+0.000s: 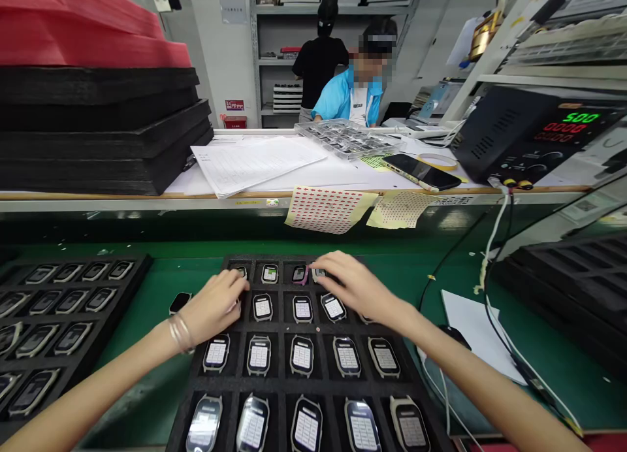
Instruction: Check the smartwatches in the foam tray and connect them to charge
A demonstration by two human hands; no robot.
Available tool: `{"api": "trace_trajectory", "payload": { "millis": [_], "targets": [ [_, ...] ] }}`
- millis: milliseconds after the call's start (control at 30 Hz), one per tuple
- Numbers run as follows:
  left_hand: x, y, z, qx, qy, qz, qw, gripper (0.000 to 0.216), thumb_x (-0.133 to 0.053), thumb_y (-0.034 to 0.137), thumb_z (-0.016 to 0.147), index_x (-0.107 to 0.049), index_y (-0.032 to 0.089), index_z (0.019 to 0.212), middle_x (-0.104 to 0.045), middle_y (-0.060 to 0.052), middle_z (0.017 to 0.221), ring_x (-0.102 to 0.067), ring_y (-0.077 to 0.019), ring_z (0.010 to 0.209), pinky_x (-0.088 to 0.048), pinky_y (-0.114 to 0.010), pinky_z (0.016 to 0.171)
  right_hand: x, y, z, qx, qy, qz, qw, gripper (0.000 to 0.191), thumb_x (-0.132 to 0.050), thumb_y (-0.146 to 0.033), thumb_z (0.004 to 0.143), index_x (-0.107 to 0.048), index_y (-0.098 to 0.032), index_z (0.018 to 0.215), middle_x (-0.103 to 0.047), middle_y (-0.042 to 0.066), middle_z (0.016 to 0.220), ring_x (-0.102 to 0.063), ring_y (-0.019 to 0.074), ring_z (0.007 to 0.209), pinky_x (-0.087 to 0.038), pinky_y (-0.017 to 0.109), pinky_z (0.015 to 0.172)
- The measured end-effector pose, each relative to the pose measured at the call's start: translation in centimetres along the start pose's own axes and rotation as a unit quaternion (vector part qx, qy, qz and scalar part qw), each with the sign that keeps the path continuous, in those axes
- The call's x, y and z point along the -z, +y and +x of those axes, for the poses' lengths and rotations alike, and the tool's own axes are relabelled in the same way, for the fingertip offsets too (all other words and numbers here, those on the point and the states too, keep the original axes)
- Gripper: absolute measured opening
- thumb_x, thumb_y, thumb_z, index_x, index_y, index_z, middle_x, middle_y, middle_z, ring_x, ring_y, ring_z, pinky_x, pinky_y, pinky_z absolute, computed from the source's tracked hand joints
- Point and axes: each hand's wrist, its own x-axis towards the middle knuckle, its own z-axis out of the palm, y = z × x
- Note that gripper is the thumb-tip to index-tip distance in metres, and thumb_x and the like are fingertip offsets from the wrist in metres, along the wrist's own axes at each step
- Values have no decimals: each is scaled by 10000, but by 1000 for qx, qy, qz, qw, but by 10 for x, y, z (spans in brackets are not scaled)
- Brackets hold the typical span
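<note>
A black foam tray (313,338) holds several smartwatch bodies without straps, many with lit white grid screens. My left hand (218,302), with bracelets at the wrist, is over the tray's far left cells. Its bent fingers are apart beside a watch (241,271) in the back row, and it partly covers the cell in front. My right hand (355,285) reaches over the back right cells, fingers stretched and thumb apart. Its fingertips touch a watch (319,274) in the back row, next to a purple-edged watch (300,274). A lit watch (333,307) lies just below my right thumb.
Another watch tray (142,275) is at left, with a loose dark watch (180,302) between the trays. Cables (490,262) hang at right from a power supply (529,135). Stacked black foam (98,132) stands on the shelf. Two people (350,102) are beyond.
</note>
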Motion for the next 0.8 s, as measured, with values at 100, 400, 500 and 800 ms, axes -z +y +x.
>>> {"api": "trace_trajectory", "payload": {
  "millis": [100, 400, 500, 800],
  "targets": [
    [-3, -24, -13, 81, 0, -27, 996, 126, -498, 293, 865, -493, 188, 935, -545, -68, 913, -514, -267, 854, -439, -407, 756, 3, 33, -12, -46, -2, -10, 999, 174, -508, -324, 943, -605, -183, 910, -609, 63, 854, -569, 229, 831, -471, 334, 708],
    [-20, -68, 20, 145, 34, -47, 988, 386, -598, 538, 770, -391, 217, 826, -532, -29, 771, -538, -241, 728, -415, -332, 632, -29, 39, 18, -56, -28, -96, 993, 272, -668, -211, 845, -593, -152, 1099, -561, 102, 960, -499, 276, 929, -409, 372, 789],
    [-19, -79, 25, 152, 27, -48, 987, 384, -601, 542, 759, -399, 218, 799, -536, -23, 746, -542, -231, 687, -403, -313, 593, -26, 29, 25, -45, -64, -112, 991, 294, -676, -126, 812, -611, -156, 1097, -572, 92, 968, -507, 266, 932, -403, 342, 774],
    [2, -32, -4, 110, -18, -27, 993, 161, -546, 266, 803, -498, 185, 934, -558, -62, 908, -533, -255, 869, -436, -358, 741, -34, 16, 39, -86, -112, -143, 980, 354, -748, -421, 772, -685, -92, 887, -612, 151, 885, -545, 335, 902, -391, 367, 728]
  ]
}}
